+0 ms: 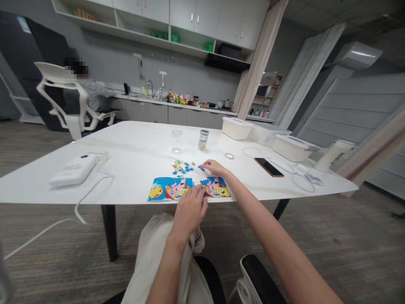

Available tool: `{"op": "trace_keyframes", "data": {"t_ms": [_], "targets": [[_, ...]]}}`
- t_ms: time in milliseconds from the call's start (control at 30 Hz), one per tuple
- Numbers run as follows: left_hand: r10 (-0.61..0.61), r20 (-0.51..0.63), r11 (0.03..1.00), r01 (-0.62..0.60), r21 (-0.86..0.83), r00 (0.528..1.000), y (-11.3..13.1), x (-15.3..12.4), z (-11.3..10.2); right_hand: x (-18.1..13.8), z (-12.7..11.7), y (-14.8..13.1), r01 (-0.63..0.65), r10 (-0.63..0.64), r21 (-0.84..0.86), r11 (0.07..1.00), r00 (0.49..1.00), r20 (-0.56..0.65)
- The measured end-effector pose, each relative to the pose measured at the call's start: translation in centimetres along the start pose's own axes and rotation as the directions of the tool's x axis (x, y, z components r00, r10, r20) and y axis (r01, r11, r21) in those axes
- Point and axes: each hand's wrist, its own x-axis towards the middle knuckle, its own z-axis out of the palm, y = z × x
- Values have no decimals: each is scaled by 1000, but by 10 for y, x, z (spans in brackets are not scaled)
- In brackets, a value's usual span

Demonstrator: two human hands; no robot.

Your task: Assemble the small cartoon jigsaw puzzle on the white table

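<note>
My right hand point(215, 168) reaches across the white table, its thumb and fingers closed on a small blue puzzle piece point(201, 168). Several loose puzzle pieces point(182, 168), blue and yellow, lie scattered left of it. My left hand point(191, 207) rests at the table's near edge, fingers stretched out and apart. Its fingertips lie between a printed cartoon picture sheet point(163, 188) and a partly joined jigsaw puzzle point(218, 187), touching the puzzle's left side. The hand hides the sheet's lower right corner.
Behind the pieces stand a clear jar point(176, 141) and a printed can point(203, 140); a ring-shaped lid point(229, 156) lies nearby. A phone point(268, 167), cables and white boxes point(236, 128) are at right. A white device point(75, 169) sits left. A person point(91, 93) sits beyond the table.
</note>
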Motion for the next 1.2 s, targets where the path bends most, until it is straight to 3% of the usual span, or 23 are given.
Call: {"op": "trace_keyframes", "data": {"t_ms": [167, 467, 733, 1033, 1200], "targets": [[-32, -10, 999, 32, 5, 999, 2, -1, 0, 7, 8, -1, 50, -50, -65, 997, 999, 7], [-30, -16, 999, 30, -16, 999, 0, -1, 1, 3, -3, 2, 32, -48, 160, 987, 994, 98], [-28, 7, 999, 28, -21, 1000, -1, -1, 0, -5, -9, 1, 68, -90, 244, 967, 993, 81], [-29, 3, 999, 29, -18, 1000, -1, -1, 1, -7, -13, -9, 139, -147, 59, 989, 972, 182], [-24, 10, 999, 24, -26, 1000, 0, -1, -1, -1, -9, -15, 138, -129, -66, 988, 984, 124]]}}
